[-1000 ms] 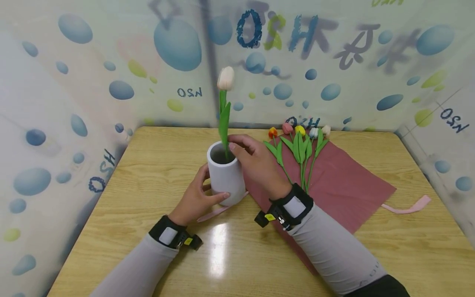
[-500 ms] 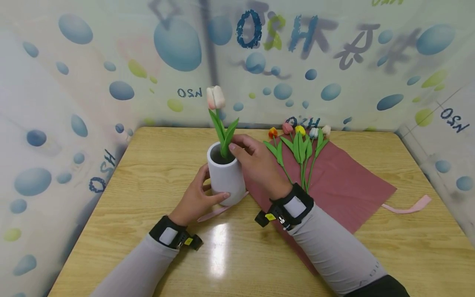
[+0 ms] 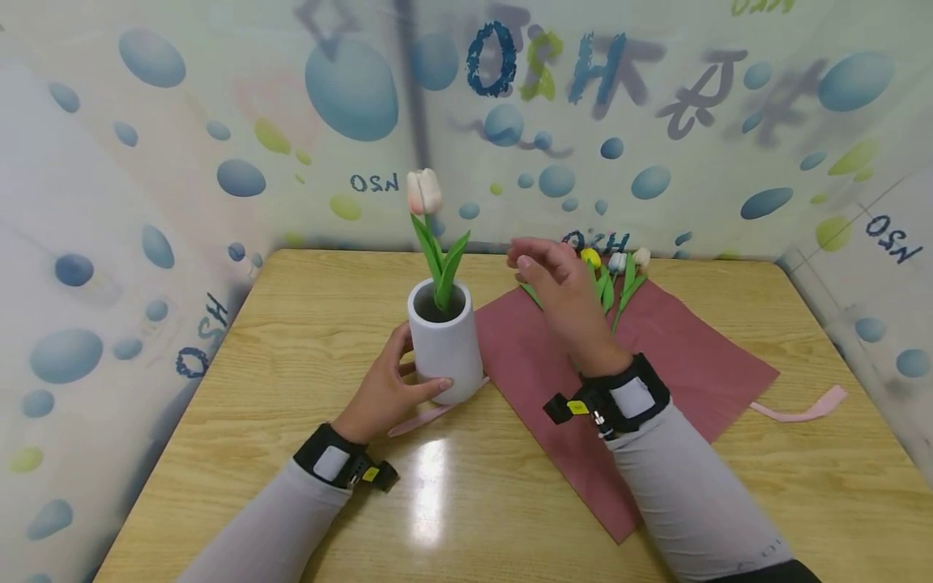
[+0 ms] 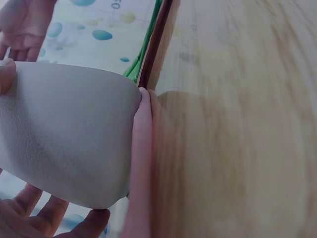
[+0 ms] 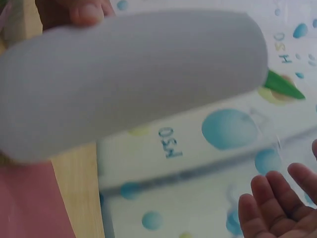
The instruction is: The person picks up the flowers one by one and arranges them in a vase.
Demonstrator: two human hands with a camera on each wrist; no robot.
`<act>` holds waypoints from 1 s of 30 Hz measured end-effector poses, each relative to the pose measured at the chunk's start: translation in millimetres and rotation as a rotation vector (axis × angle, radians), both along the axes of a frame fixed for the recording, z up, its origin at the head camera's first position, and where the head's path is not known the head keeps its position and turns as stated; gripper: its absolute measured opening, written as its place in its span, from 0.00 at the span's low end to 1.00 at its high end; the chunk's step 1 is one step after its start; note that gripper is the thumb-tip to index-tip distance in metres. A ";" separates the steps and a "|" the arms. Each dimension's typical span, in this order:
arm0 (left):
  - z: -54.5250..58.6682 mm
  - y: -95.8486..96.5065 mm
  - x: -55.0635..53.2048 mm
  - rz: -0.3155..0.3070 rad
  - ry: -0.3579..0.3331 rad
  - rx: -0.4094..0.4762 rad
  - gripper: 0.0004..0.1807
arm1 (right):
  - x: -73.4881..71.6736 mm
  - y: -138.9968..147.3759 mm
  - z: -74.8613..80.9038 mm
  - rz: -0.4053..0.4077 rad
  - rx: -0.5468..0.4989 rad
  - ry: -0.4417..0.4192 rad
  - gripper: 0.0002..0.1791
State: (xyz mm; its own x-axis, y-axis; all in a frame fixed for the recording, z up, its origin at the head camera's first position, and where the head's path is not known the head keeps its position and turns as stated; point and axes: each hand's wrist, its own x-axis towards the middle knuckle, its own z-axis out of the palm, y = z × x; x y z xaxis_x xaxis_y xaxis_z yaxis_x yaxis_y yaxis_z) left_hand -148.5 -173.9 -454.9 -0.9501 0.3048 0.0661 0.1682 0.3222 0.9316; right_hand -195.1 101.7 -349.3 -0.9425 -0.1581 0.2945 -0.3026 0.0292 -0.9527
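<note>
A white vase (image 3: 446, 356) stands left of the paper, a pale pink-white tulip (image 3: 424, 193) with green leaves rising from its mouth. My left hand (image 3: 382, 393) grips the vase low on its left side, thumb across the front. In the left wrist view, fingers of that hand curve round the vase (image 4: 74, 134). My right hand (image 3: 564, 300) hovers over the wrapping paper, apart from the vase, its fingers loosely bent around nothing. Behind it lie several tulips (image 3: 625, 283); yellow, pale blue and cream heads show, others are hidden by the hand.
Dark pink wrapping paper (image 3: 700, 356) covers the table's right middle. Pink ribbon (image 3: 430, 417) runs beneath the vase's base, and another ribbon end (image 3: 809, 407) sticks out at the paper's right. A wall sheet printed with bubbles borders the wooden table (image 3: 291, 324) at the back and sides.
The tulip sank lower into the vase and turned, its leaves spreading. My right hand then let go of it and moved right, over the paper. The left hand kept its grip.
</note>
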 end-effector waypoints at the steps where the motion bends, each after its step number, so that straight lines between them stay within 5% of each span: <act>1: -0.2 0.1 0.0 -0.001 0.000 -0.001 0.52 | -1.1 5.5 -1.1 -0.024 -0.005 -0.003 0.20; 8: -0.7 0.8 -0.2 -0.004 0.003 0.003 0.51 | -9.2 42.4 -17.7 -0.157 0.024 -0.043 0.22; 14: 0.2 0.3 0.4 0.001 -0.006 0.003 0.51 | -9.3 57.8 -33.3 -0.204 0.168 -0.170 0.24; 23: 0.8 1.3 0.3 0.000 -0.010 0.003 0.52 | -19.6 71.1 -59.0 -0.157 0.458 -0.336 0.32; 30: 1.4 1.1 0.4 0.005 -0.001 -0.007 0.52 | -24.6 74.7 -72.8 -0.079 0.632 -0.317 0.37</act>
